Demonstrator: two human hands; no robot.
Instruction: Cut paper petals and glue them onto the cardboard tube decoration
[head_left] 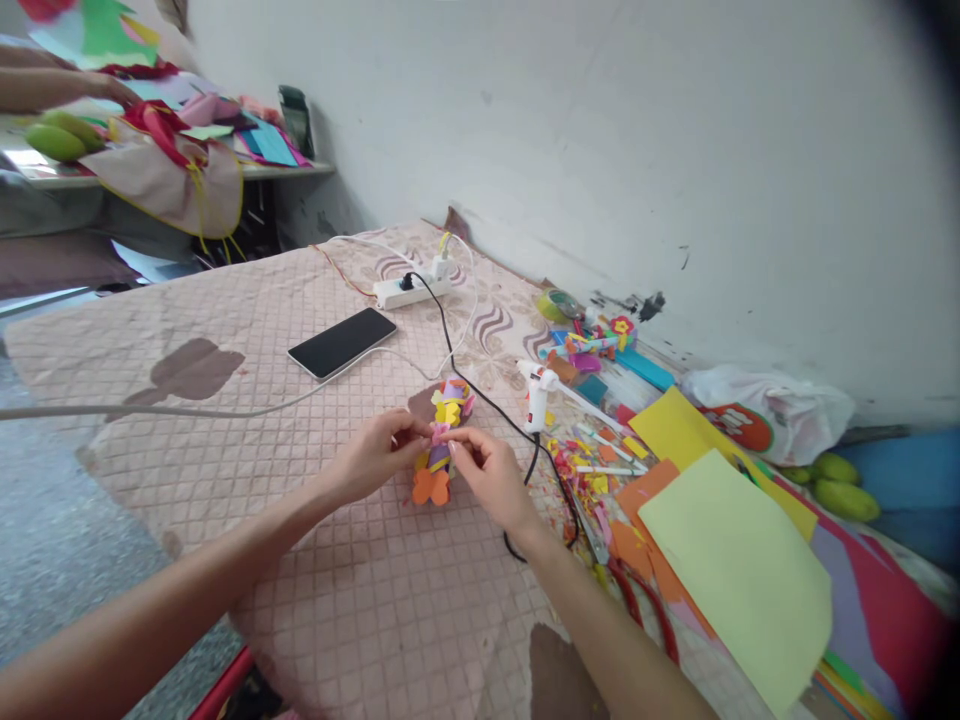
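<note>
now the left hand (375,455) curls shut on the side of a paper toy (444,445), low over the mat (300,570). the right hand (491,480) nips a small bit on top of it. it looks like pressing 1 piece on. a next move calls for soft, steady fingers. a glue gun (536,392) lies near.

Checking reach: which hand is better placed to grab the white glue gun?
Probably the right hand: the white glue gun lies on its side of the colourful paper-shape strip; the left hand sits farther away.
</note>
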